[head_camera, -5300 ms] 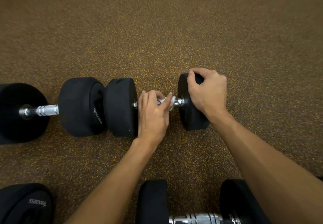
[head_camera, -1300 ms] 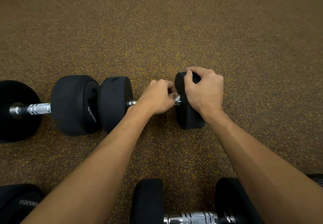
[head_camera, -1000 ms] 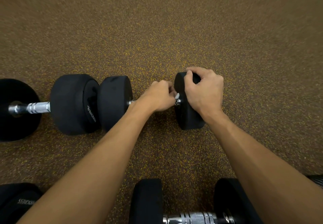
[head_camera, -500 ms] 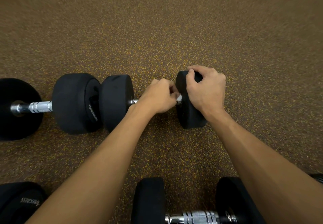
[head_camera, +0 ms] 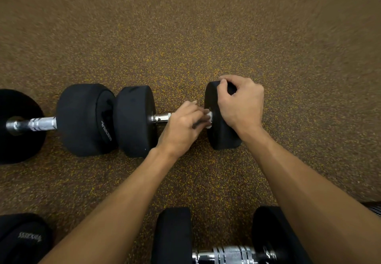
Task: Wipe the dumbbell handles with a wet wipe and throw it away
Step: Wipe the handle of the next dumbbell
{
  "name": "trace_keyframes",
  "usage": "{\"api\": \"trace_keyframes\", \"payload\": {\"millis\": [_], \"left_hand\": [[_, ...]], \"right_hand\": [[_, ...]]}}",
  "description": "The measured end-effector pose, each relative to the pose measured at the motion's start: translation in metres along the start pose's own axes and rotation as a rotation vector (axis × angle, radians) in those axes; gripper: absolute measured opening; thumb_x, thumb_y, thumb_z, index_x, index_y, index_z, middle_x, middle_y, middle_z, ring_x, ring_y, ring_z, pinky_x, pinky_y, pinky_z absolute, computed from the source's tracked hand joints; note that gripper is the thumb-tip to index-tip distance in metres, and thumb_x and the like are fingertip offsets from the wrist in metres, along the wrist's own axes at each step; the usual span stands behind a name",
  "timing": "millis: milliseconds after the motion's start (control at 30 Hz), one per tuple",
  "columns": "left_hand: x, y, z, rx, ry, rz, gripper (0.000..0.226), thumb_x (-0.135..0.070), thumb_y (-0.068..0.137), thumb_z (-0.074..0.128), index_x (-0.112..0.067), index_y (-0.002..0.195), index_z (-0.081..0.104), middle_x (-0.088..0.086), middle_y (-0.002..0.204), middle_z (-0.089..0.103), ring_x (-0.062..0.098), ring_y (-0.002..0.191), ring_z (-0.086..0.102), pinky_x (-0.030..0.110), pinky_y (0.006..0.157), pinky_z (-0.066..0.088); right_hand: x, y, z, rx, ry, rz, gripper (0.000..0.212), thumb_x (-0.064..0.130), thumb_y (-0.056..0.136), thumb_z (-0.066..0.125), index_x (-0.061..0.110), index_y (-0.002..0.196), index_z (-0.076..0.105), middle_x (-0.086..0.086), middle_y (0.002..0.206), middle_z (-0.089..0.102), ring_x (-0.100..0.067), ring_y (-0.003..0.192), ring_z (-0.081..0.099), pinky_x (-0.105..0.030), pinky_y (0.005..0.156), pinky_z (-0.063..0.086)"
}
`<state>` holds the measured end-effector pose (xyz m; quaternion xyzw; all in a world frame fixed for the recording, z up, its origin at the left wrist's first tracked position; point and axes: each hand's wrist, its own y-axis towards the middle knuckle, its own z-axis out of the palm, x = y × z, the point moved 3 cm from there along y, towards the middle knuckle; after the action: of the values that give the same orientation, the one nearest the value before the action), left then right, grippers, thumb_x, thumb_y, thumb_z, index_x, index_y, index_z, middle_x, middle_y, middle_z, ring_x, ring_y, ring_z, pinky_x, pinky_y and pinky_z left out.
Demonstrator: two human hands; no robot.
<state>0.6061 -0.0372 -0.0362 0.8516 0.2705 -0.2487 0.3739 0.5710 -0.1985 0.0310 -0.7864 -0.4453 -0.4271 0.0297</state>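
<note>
Dumbbell [head_camera: 179, 119], black-ended, steel handle [head_camera: 161, 117], lying crosswise on the speckled floor [head_camera: 185, 37] at mid-frame of the head view, your only view. Left hand [head_camera: 183, 125]: curled over the right half of the handle, fingers closed on a white wet wipe [head_camera: 209, 119], of which only a small corner shows against the inner face of the right weight head [head_camera: 220, 136]. Right hand [head_camera: 241, 105]: draped over the top of that head, fingers hooked on its rim, bracing it against rolling. Step in hand, as you may judge it: wiping the right end of this handle; the bare stretch toward the left head [head_camera: 134, 119] looks like the next pass, and it calls for sliding the wipe leftward while you keep the brace. Neighbours: a second dumbbell [head_camera: 82, 119] end-to-end at the left, its head touching or nearly touching yours, its handle [head_camera: 41, 124] exposed; a third dumbbell [head_camera: 226, 253] near your body with its handle [head_camera: 233, 253] showing; a fourth weight [head_camera: 22, 241] at lower left. Room: the floor beyond lies open; the handle gap is narrow, bounded by both heads, so your strokes stay short. No bin is visible; disposal means leaving this spot
</note>
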Motion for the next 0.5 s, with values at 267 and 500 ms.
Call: {"api": "trace_keyframes", "payload": {"millis": [267, 500], "left_hand": [[0.007, -0.017, -0.001, -0.114, 0.112, 0.157, 0.011, -0.007, 0.093, 0.082, 0.003, 0.097, 0.079, 0.011, 0.103, 0.075, 0.027, 0.104, 0.067, 0.05, 0.117, 0.045], [0.0, -0.015, 0.006, -0.091, 0.117, 0.156, 0.01, -0.002, 0.091, 0.083, 0.004, 0.097, 0.078, 0.013, 0.1, 0.073, 0.03, 0.099, 0.069, 0.05, 0.116, 0.046]], "right_hand": [[-0.001, 0.001, 0.0, 0.016, 0.007, 0.011, 0.04, 0.046, 0.094, 0.052, 0.028, 0.111, 0.083, 0.004, 0.107, 0.081, -0.018, 0.104, 0.074, -0.04, 0.096, 0.058], [-0.001, 0.001, 0.001, 0.016, 0.008, 0.019, 0.042, 0.048, 0.093, 0.05, 0.029, 0.112, 0.083, 0.003, 0.108, 0.081, -0.019, 0.104, 0.074, -0.04, 0.096, 0.058]]}}
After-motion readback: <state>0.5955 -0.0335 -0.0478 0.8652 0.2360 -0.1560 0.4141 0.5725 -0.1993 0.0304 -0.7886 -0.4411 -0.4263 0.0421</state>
